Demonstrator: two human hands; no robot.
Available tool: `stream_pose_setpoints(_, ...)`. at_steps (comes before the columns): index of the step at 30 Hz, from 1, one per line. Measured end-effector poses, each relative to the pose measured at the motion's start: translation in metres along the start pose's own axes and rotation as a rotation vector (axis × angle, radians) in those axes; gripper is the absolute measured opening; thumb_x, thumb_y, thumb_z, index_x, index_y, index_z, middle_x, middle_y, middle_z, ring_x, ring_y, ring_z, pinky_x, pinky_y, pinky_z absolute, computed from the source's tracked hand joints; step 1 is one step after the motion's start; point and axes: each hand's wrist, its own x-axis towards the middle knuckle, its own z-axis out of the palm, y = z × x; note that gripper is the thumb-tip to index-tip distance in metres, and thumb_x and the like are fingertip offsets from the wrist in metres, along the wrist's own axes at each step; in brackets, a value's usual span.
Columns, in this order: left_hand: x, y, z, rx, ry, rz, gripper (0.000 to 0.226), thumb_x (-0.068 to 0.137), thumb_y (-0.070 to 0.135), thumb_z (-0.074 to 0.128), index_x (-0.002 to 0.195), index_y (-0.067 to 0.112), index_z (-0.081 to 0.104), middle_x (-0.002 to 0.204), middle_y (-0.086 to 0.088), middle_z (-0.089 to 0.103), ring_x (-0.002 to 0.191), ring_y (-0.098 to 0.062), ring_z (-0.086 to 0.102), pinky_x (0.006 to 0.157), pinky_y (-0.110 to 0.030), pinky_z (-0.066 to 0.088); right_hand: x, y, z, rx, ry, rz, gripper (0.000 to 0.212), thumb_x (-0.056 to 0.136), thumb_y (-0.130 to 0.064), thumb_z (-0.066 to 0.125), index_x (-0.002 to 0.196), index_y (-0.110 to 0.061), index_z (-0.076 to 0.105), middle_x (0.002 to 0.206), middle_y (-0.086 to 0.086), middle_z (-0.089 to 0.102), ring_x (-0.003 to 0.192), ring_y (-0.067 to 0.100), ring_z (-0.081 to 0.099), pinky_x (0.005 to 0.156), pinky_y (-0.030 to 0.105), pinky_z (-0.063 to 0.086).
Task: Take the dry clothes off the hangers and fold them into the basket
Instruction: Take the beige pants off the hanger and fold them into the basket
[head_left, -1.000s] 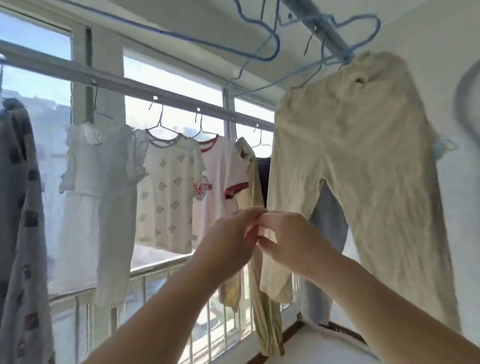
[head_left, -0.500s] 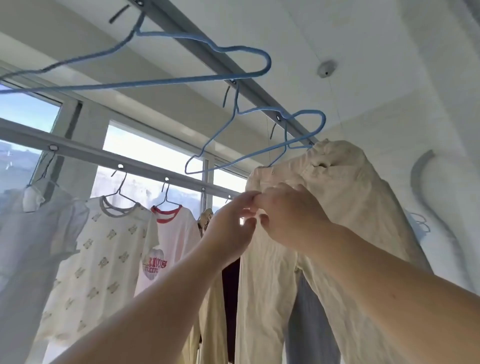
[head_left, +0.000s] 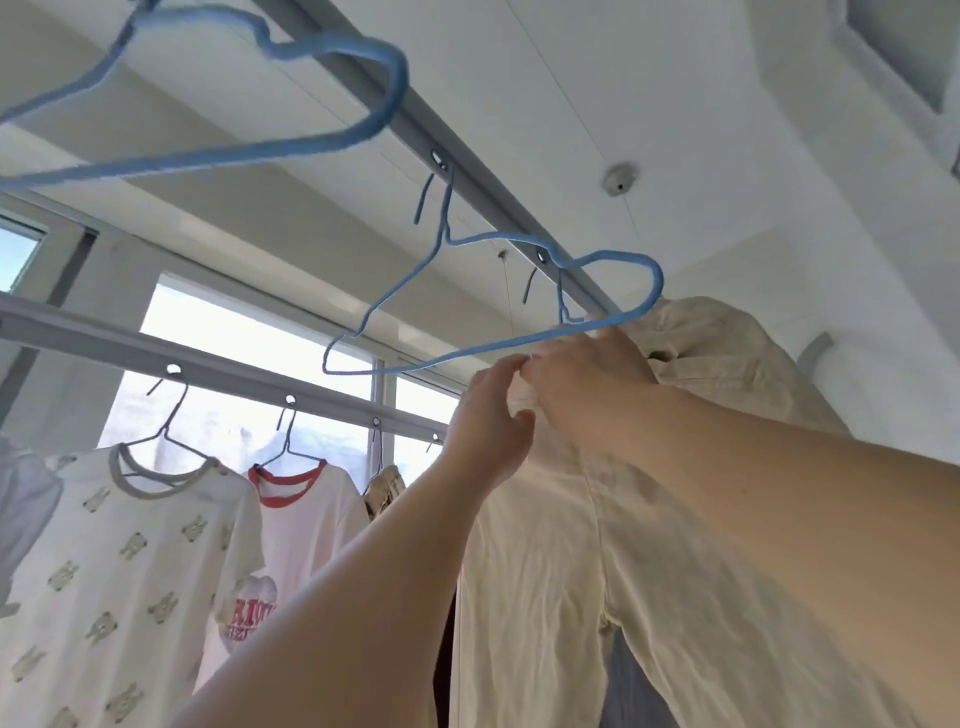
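Both hands (head_left: 540, 400), gripping cream trousers' (head_left: 623, 545) waistband

Bright daylight scene, backlit. Light enters through the window (head_left: 249, 358) at far left; panes blown out to near white, little outside detail. White ceiling (head_left: 597, 93) evenly lit, soft, no hard shadows. T-shirts (head_left: 130, 545) hanging against the glass glow slightly, translucent at the edges. Near forearms lit warm on top, shaded below. Left hand (head_left: 488, 421) and right hand (head_left: 582, 384) fairly sharp, mild motion softness at the fingers. Nearest blue hanger (head_left: 218, 150) at top left thick and blurred, out of focus. Wide-angle bend: rail (head_left: 467, 150) and window frame lines splay towards the corners. Overall soft, compression smear on the cream trousers (head_left: 649, 545), low contrast at right wall.
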Motion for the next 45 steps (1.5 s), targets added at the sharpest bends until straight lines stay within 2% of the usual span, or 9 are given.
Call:
stream_pose_setpoints(6,0.050,-0.055,0.009,0.071,0.001,0.002,0.056,0.080,0.005,0.051,0.133,0.024,0.045,0.138,-0.001,0.045,0.132,-0.022,0.036,0.108,-0.038,0.032,0.058,-0.020,0.026,-0.070,-0.046,0.049,0.035,0.099,-0.031,0.035,0.129,-0.025,0.050,0.137,0.001,0.047,0.135,0.023,0.029,0.115,0.049,0.012)
stream_pose_setpoints(11,0.069,-0.077,0.004,0.131,-0.033,-0.020,0.055,0.084,0.004,0.045,0.134,0.028,0.044,0.146,-0.002,0.031,0.139,-0.021,0.018,0.115,-0.046,0.016,0.094,-0.025,0.040,-0.178,-0.198,0.150,0.066,0.092,-0.057,0.013,0.131,-0.020,0.051,0.139,0.007,0.047,0.142,0.022,0.016,0.112,0.053,-0.010)
stream_pose_setpoints(15,0.072,-0.080,0.001,0.244,-0.088,0.111,0.047,0.086,0.003,0.041,0.127,0.022,0.052,0.132,-0.001,0.046,0.131,-0.021,0.031,0.110,-0.052,0.022,0.098,-0.021,0.049,-0.120,-0.154,0.133,0.059,0.095,-0.055,0.021,0.128,-0.016,0.051,0.134,0.009,0.048,0.131,0.026,0.031,0.112,0.049,0.011)
stream_pose_setpoints(17,0.073,-0.080,0.000,0.227,-0.094,0.125,0.044,0.087,0.006,0.043,0.127,0.021,0.052,0.130,-0.001,0.050,0.126,-0.021,0.039,0.108,-0.050,0.027,0.096,-0.018,0.049,-0.073,-0.097,0.115,0.054,0.096,-0.052,0.028,0.126,-0.014,0.052,0.129,0.009,0.049,0.126,0.027,0.035,0.104,0.043,0.024)
stream_pose_setpoints(21,0.073,-0.081,-0.004,0.098,-0.073,0.102,0.026,0.090,0.019,0.052,0.115,0.018,0.056,0.113,-0.002,0.061,0.107,-0.023,0.054,0.091,-0.032,0.041,0.099,-0.003,0.052,-0.012,0.000,0.129,0.030,0.096,-0.015,0.039,0.121,-0.016,0.055,0.121,0.009,0.055,0.117,0.027,0.045,0.085,0.036,0.036)
stream_pose_setpoints(25,0.075,-0.087,-0.005,0.009,-0.064,0.136,0.032,0.078,0.037,0.070,0.102,0.021,0.056,0.103,-0.003,0.060,0.097,-0.020,0.055,0.080,-0.029,0.042,0.094,0.007,0.056,0.037,0.018,0.135,0.024,0.096,-0.025,0.043,0.112,-0.012,0.057,0.110,0.008,0.058,0.102,0.027,0.054,0.073,0.031,0.036)
stream_pose_setpoints(30,0.074,-0.083,-0.002,-0.108,-0.049,0.232,0.028,0.078,0.030,0.072,0.087,0.019,0.048,0.084,0.007,0.050,0.082,-0.010,0.047,0.066,-0.015,0.035,0.083,0.013,0.053,0.092,0.016,0.118,0.014,0.097,-0.028,0.040,0.089,-0.019,0.045,0.094,0.007,0.052,0.086,0.023,0.048,0.069,0.032,0.034)
stream_pose_setpoints(41,0.074,-0.087,-0.023,-0.183,-0.015,0.259,0.035,0.083,0.036,0.064,0.062,0.023,0.040,0.064,0.004,0.043,0.063,-0.008,0.040,0.055,-0.020,0.032,0.079,0.024,0.052,0.181,0.047,0.099,0.023,0.099,-0.029,0.040,0.083,-0.013,0.046,0.067,0.000,0.041,0.072,0.021,0.047,0.055,0.031,0.032)
stream_pose_setpoints(45,0.069,-0.099,-0.032,-0.237,0.013,0.228,0.037,0.083,0.033,0.066,0.059,0.022,0.039,0.063,0.006,0.039,0.060,-0.006,0.036,0.047,-0.011,0.028,0.081,0.022,0.051,0.175,0.046,0.108,0.025,0.099,-0.031,0.040,0.084,-0.013,0.047,0.067,0.000,0.042,0.067,0.018,0.045,0.053,0.028,0.030)
